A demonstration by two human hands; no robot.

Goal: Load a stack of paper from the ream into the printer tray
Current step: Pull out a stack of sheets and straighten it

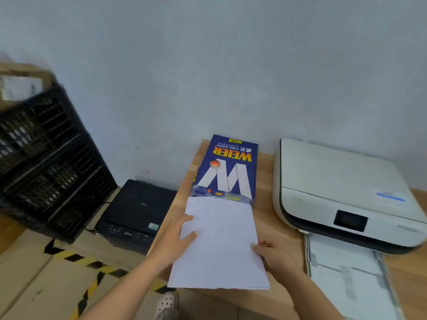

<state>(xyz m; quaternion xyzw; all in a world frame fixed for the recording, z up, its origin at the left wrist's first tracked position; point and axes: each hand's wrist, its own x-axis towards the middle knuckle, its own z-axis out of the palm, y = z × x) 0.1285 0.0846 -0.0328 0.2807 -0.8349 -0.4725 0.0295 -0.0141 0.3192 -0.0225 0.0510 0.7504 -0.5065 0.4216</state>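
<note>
A blue ream wrapper [227, 168] lies on the wooden table [272, 218], its near end torn open. A white stack of paper [219, 248] sticks out of it toward me, more than half drawn out. My left hand [178, 239] grips the stack's left edge, thumb on top. My right hand [271, 255] holds the right edge, fingers under the sheets. To the right stands a white printer [342, 188] with its tray [346, 271] pulled out toward me, white paper lying in it.
A black printer [136, 213] sits lower down, left of the table. Behind it leans a stack of black crates [48, 158]. Cardboard boxes with yellow-black tape [76, 259] cover the floor. A foot in a pale clog [167, 306] shows below the table edge.
</note>
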